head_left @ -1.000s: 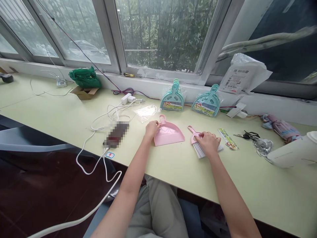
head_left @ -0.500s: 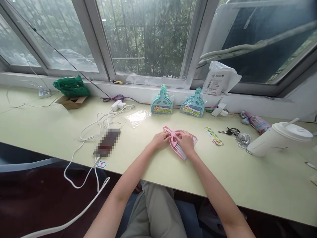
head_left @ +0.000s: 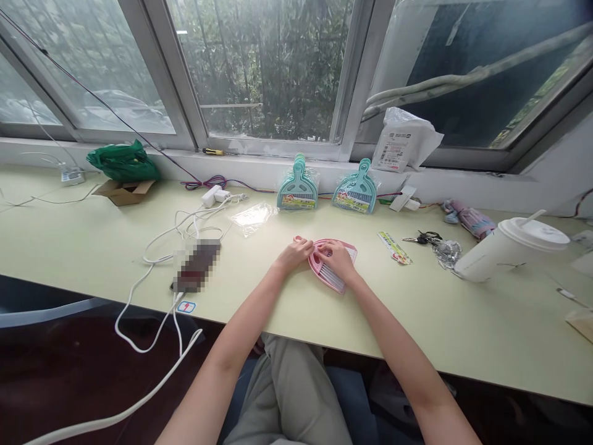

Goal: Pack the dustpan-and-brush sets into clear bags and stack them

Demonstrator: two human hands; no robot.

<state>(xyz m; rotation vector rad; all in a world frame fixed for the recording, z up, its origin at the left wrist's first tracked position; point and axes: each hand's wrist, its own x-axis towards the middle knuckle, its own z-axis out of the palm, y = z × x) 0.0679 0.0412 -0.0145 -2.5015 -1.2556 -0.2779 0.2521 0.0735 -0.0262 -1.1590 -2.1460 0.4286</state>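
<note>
A pink dustpan (head_left: 353, 252) with a small pink brush (head_left: 330, 278) nested in it lies on the pale table, bristles toward me. My left hand (head_left: 295, 253) is closed round the handle end, whose loop tip pokes out past the fingers. My right hand (head_left: 337, 258) grips the brush's upper body, its fingers bent over it and touching the dustpan. A printed card strip (head_left: 395, 248) lies to the right of the hands. Further back stand two wrapped turquoise dustpan sets (head_left: 298, 188), (head_left: 356, 190) by the wall.
White cables and a blurred phone (head_left: 197, 266) lie left, near clear plastic wrap (head_left: 253, 217). A green bag (head_left: 124, 162) sits on a cardboard box (head_left: 124, 193). Keys (head_left: 428, 237), a white lidded cup (head_left: 491, 252) and a folded umbrella (head_left: 475, 222) are at the right.
The camera view has shifted slightly. My left hand has closed further over the pink handle, and the dustpan and brush have turned a little. My right hand stays on the brush.
</note>
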